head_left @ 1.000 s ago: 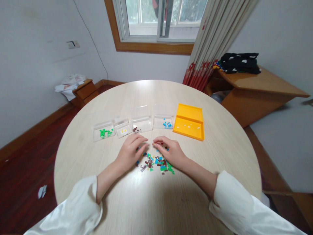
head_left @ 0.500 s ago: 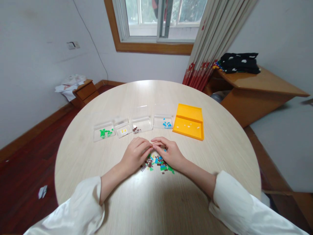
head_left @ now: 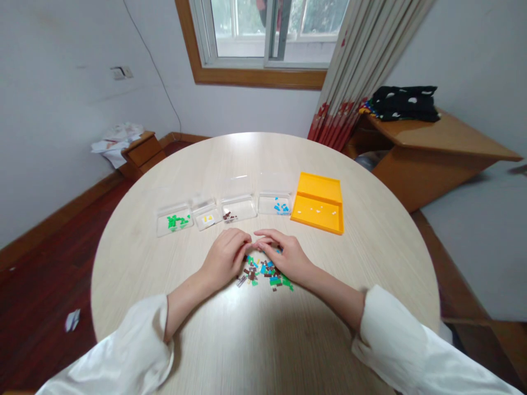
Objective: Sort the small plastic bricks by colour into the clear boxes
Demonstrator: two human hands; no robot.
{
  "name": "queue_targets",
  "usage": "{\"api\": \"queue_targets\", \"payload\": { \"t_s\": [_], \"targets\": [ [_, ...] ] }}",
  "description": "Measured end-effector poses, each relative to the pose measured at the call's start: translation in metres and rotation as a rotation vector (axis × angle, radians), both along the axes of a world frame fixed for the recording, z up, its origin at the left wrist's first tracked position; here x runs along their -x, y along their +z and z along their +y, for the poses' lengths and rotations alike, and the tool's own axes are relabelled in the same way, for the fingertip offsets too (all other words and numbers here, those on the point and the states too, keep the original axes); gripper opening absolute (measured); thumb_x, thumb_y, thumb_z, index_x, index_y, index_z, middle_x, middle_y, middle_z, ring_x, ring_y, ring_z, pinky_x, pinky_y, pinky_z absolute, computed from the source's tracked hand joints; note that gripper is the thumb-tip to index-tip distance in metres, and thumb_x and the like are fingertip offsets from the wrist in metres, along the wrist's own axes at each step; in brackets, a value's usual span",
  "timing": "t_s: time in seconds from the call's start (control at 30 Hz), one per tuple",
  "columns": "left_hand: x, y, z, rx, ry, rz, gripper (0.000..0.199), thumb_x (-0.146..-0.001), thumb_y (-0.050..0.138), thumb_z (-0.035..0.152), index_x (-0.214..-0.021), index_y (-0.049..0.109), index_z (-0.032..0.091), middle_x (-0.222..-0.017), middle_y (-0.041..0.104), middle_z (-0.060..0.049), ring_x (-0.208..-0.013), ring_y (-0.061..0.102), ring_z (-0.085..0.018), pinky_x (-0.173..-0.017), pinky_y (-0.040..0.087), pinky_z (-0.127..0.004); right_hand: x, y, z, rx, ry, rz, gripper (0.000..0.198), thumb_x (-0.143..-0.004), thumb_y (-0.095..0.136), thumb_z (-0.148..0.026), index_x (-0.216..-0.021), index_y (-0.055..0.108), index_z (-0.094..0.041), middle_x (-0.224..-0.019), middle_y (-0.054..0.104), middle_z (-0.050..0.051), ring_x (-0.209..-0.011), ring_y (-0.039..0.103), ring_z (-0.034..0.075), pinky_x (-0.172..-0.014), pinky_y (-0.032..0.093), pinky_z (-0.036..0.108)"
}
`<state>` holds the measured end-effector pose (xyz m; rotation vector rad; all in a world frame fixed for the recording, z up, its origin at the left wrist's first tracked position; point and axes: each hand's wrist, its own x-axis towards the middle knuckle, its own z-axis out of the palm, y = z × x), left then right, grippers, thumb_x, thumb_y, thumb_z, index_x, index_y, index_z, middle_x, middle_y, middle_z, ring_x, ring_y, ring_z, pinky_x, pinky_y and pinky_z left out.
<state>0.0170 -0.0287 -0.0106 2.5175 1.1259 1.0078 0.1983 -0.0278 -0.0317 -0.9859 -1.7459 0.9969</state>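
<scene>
On inspection, the left hand (head_left: pixel 222 257) and right hand (head_left: pixel 291 259) meet nearly fingertip to fingertip above the far edge of a loose pile of small bricks (head_left: pixel 269 270) on the round table (head_left: pixel 263 340). Both hands are curled, thumbs near forefingers; whether either pinches a piece cannot be told (the tips are too small to read). Just changed: the left fingertips, which reached the right ones half a second ago, have drawn back slightly, uncovering blue and green bricks at the pile's upper left. In judgement, the work remains fine fingertip handling at the pile. Against the frame one second earlier, the hands stand closer together, where a plain gap then parted them. No change is noted in the clear trays (head_left: pixel 247 209) of sorted pieces beyond the hands, nor in the open yellow case (head_left: pixel 321 187) at their right.
</scene>
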Motion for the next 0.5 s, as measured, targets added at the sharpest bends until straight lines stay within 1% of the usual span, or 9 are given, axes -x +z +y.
{"api": "queue_targets", "payload": {
  "t_s": [0.07,0.13,0.27,0.37,0.43,0.5],
  "targets": [
    [0.003,0.001,0.002,-0.002,0.032,0.021,0.018,-0.091,0.039,0.019,-0.083,0.056,0.018,-0.077,0.061,-0.006,-0.075,0.054,-0.018,-0.068,0.045,-0.031,0.0,-0.001,0.0,-0.001,0.001,-0.004,0.024,-0.086,0.054,-0.022,-0.108,0.061,-0.019,-0.086,0.074,0.005,-0.081,0.071,0.015,-0.081,0.057,0.031],
    [0.01,0.001,0.006,-0.018,0.106,0.02,0.017,-0.09,0.04,0.02,-0.082,0.055,0.018,-0.077,0.061,-0.006,-0.074,0.054,-0.018,-0.068,0.044,-0.031,-0.001,-0.001,0.0,-0.009,0.002,-0.006,0.024,-0.086,0.054,-0.023,-0.108,0.061,-0.018,-0.085,0.074,0.006,-0.08,0.071,0.015,-0.08,0.057,0.031],
    [0.035,0.002,0.023,-0.069,0.392,-0.041,0.012,-0.086,0.044,0.021,-0.079,0.054,0.019,-0.075,0.059,-0.004,-0.071,0.053,-0.018,-0.067,0.041,-0.031,-0.002,0.0,0.0,-0.019,-0.002,-0.007,0.024,-0.086,0.053,-0.024,-0.109,0.061,-0.018,-0.084,0.074,0.006,-0.08,0.071,0.014,-0.079,0.057,0.031],
    [0.056,0.002,0.035,-0.079,0.547,-0.053,0.012,-0.083,0.047,0.024,-0.075,0.055,0.019,-0.07,0.058,-0.002,-0.068,0.052,-0.019,-0.065,0.039,-0.031,-0.003,0.001,0.001,-0.024,0.005,-0.006,0.024,-0.086,0.053,-0.025,-0.108,0.062,-0.018,-0.083,0.074,0.005,-0.08,0.071,0.014,-0.08,0.057,0.03],
    [0.067,0.002,0.04,-0.083,0.602,-0.072,0.012,-0.081,0.049,0.025,-0.075,0.057,0.019,-0.071,0.059,-0.003,-0.069,0.053,-0.019,-0.065,0.039,-0.032,-0.003,0.001,0.001,-0.029,0.009,-0.006,0.025,-0.086,0.053,-0.025,-0.108,0.062,-0.017,-0.083,0.074,0.005,-0.079,0.071,0.014,-0.08,0.057,0.03],
    [0.073,0.003,0.043,-0.087,0.625,-0.092,0.012,-0.08,0.051,0.027,-0.074,0.059,0.019,-0.072,0.061,-0.003,-0.069,0.054,-0.019,-0.066,0.04,-0.032,-0.003,0.001,0.001,-0.034,0.009,-0.008,0.025,-0.086,0.053,-0.025,-0.108,0.062,-0.017,-0.082,0.074,0.005,-0.079,0.071,0.014,-0.08,0.057,0.03]
  ]
}}
